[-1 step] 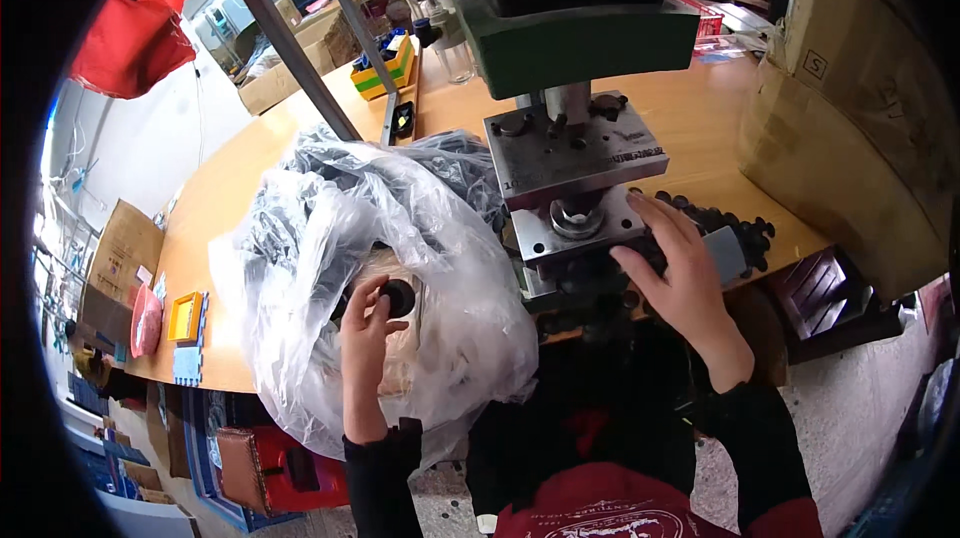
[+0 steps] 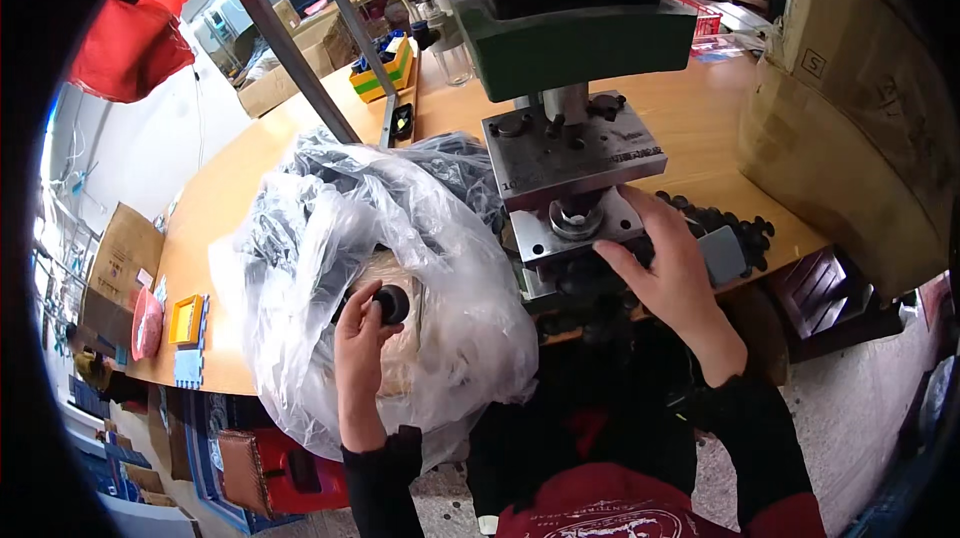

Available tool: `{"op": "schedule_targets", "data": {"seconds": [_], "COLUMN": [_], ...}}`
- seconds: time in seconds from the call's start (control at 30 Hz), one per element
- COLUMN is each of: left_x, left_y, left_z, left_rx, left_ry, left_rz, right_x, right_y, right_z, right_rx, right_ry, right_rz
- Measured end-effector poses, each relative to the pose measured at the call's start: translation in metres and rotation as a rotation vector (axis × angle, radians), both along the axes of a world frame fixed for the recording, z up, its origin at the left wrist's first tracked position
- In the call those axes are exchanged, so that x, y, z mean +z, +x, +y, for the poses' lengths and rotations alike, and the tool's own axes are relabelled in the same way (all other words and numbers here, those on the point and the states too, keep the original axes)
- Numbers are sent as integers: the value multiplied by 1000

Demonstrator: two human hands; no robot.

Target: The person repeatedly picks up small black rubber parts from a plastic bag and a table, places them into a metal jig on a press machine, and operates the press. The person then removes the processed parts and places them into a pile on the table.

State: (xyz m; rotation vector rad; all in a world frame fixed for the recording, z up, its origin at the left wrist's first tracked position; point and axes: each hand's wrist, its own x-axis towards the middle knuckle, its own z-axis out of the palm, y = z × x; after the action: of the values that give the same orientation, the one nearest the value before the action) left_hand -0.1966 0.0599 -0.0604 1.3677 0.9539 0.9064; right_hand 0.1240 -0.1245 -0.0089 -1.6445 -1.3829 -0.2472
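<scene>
My left hand (image 2: 358,346) pinches a small black round part (image 2: 391,306) between thumb and fingers, above the opening of a clear plastic bag (image 2: 290,268). More black parts show dimly inside the bag. To the right stands a green press (image 2: 575,43) with a thick steel upper die plate (image 2: 572,153). Under it, a round metal die seat (image 2: 576,222) sits on the lower plate (image 2: 540,250), with something dark above the ring that I cannot make out. My right hand (image 2: 680,278) is at the lower plate's right edge, thumb and fingers apart.
Many black round parts (image 2: 745,238) are heaped right of the press, beside a grey block (image 2: 724,256). A large cardboard box (image 2: 850,128) stands on the right. A metal frame post (image 2: 285,33) rises behind the bag. An orange tray (image 2: 186,319) and pink basket (image 2: 147,323) lie at left.
My right hand has shifted slightly left and up, closer to the die seat. My left hand, still pinching the black part, has dropped a little.
</scene>
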Motion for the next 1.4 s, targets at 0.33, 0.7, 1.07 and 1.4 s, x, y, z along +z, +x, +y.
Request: {"op": "schedule_targets", "data": {"seconds": [0.33,0.7,1.07,1.4], "left_x": [77,77,64,44], "left_y": [87,202,212,166], "left_z": [-79,-50,-57,-87], "left_rx": [-315,-358,-236,-58], "left_ry": [142,708,760,785], "left_rz": [-97,409,489,289], "right_x": [-15,-156,-115,-118], "right_y": [9,78,76,107], "right_z": [35,-218,-180,-85], "right_rx": [-139,-629,-522,-619], "right_ry": [-29,-523,-398,-778], "right_rz": [-7,273,180,-239]}}
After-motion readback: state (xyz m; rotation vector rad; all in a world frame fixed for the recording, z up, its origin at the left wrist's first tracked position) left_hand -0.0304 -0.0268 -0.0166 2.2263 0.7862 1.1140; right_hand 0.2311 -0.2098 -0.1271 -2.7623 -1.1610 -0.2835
